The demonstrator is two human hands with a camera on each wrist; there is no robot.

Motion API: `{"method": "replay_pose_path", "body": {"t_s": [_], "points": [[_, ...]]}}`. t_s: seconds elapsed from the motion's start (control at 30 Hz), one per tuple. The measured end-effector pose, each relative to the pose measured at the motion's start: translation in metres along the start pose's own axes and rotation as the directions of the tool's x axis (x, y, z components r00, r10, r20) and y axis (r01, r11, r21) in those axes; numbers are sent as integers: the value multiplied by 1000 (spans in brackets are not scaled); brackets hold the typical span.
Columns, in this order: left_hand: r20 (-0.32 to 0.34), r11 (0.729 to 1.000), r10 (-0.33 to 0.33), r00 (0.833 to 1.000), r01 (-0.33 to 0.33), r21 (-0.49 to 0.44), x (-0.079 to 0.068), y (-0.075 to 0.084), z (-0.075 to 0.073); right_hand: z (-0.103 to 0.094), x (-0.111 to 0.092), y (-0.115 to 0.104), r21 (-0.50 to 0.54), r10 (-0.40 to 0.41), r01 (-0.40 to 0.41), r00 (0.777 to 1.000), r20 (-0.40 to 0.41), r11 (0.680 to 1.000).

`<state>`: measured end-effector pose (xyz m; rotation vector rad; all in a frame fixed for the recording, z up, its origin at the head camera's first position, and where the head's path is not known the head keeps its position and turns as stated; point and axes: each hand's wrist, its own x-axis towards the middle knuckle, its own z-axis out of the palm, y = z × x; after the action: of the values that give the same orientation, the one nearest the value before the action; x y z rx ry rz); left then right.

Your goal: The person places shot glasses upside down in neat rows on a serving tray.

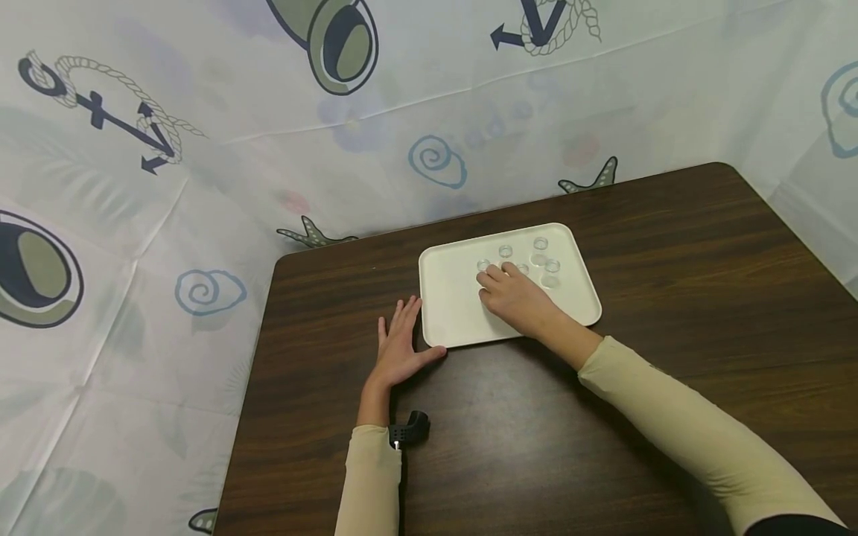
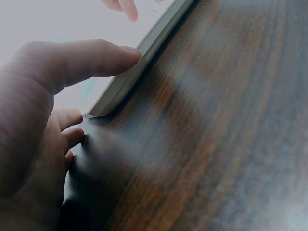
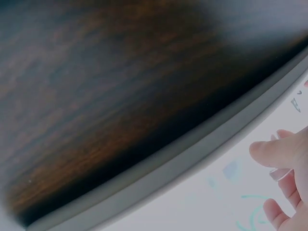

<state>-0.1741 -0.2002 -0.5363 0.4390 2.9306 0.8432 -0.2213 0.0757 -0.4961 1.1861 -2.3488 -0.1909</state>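
A white tray lies on the table with several small clear round jars, among them one jar at the back and another jar at the right. My right hand reaches over the tray's near edge. Between its thumb and fingers it pinches a small clear jar, mostly hidden by the hand in the head view. My left hand is spread around the tray's near left corner, its thumb on the near rim and its other fingers straight along the left side.
A flat clear disc lies on the tray near the jars. The dark wooden table extends around the tray. Behind it hangs a printed cloth. A black wrist camera sits on the left forearm.
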Motion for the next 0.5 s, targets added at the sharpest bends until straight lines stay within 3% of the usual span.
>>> {"method": "replay_pose_path", "body": {"t_s": [0.5], "points": [[-7,1000,2,1000,-2,21,0,0,0,-10,-2,-1,90,18,-23,998,61,996]]}}
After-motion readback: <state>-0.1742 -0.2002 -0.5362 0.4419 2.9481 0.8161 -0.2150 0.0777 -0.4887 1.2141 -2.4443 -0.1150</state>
